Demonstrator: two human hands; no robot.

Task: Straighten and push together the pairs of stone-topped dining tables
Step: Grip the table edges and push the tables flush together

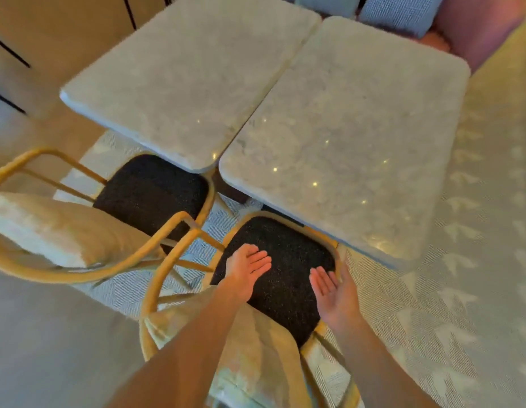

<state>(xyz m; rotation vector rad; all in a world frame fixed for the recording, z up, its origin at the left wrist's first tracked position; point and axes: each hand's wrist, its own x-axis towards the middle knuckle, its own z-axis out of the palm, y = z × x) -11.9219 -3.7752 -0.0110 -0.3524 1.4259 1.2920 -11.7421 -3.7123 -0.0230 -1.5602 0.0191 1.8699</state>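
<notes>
Both hands are spread and hold nothing: left hand and right hand hover above a black chair seat, ahead of which two stone-topped tables sit side by side.

I find nothing readable here: no text, label, brand, number or sign shows on any surface in my view.
</notes>
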